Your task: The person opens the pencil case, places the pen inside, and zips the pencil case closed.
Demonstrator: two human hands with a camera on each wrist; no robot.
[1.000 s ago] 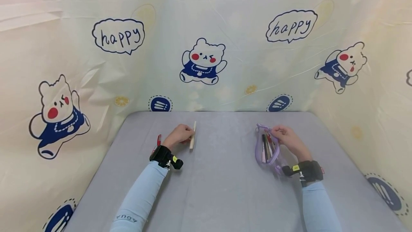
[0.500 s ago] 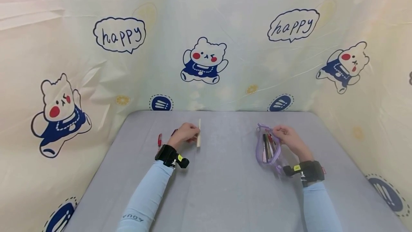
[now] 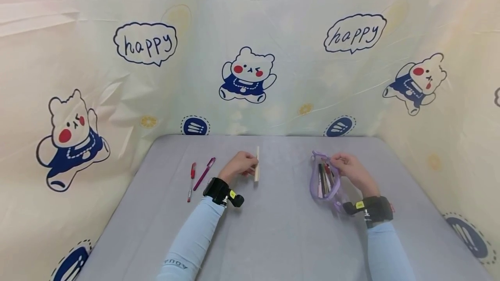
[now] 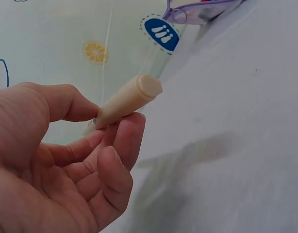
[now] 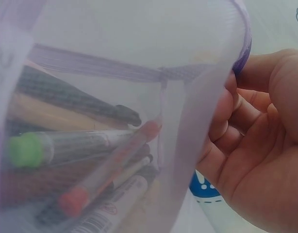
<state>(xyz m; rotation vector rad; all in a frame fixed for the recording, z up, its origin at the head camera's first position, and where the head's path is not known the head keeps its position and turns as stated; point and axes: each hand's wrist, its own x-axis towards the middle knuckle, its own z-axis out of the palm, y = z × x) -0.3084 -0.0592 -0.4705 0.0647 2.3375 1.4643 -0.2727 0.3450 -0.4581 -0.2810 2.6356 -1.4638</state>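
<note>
— Where do we see the cream-coloured, pen-like cylinder (image 4: 124,103)?
— In our left hand (image 3: 239,165), thumb and fingertips pinching it above the smooth grey table (image 3: 269,233)
— And our right hand (image 3: 352,171)?
— Its thumb and fingers are clamped on the rim of the translucent, purple-edged pouch (image 5: 193,121), which holds several slim pens (image 5: 112,167)
— What else do we find?
— Left of our left hand, a red-capped clear pen (image 3: 191,182) and a slim purple pen (image 3: 205,174) lie near each other on the table

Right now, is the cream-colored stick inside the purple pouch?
No, the head view shows the cream-colored stick in the grip of the left hand, apart from the purple pouch.
</note>
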